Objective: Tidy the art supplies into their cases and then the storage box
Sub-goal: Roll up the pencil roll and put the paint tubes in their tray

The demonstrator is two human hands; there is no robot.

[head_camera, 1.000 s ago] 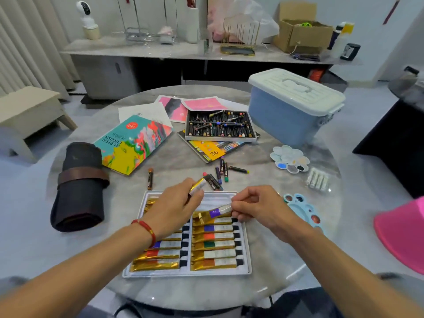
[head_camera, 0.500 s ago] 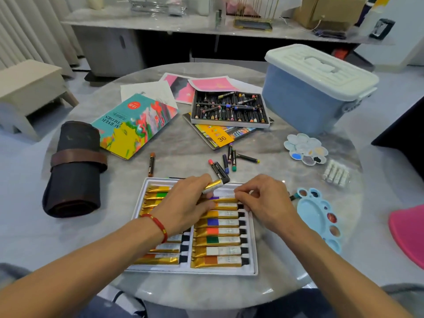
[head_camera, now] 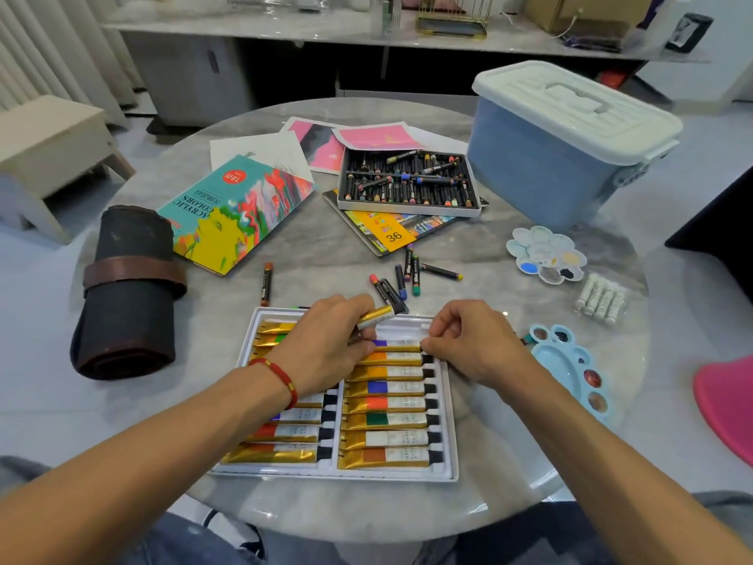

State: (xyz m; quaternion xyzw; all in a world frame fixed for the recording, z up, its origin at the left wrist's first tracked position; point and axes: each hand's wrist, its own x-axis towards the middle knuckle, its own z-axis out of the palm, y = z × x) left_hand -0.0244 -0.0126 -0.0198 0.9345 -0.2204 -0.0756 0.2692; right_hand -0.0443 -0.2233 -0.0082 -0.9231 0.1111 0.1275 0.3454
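A purple-banded tube [head_camera: 397, 344] lies in the top slot of the tray's [head_camera: 448, 426] right column, on the table [head_camera: 326, 258]. The right hand [head_camera: 468, 340] pinches its cap end with curled fingers; the left hand [head_camera: 326, 348] presses its other end while gripping a second gold tube [head_camera: 377, 317] between its fingers. Loose pastels [head_camera: 403, 275] lie just beyond the tray, near the open pastel box [head_camera: 407, 181]. The lidded storage box [head_camera: 570, 144] stands at the far right.
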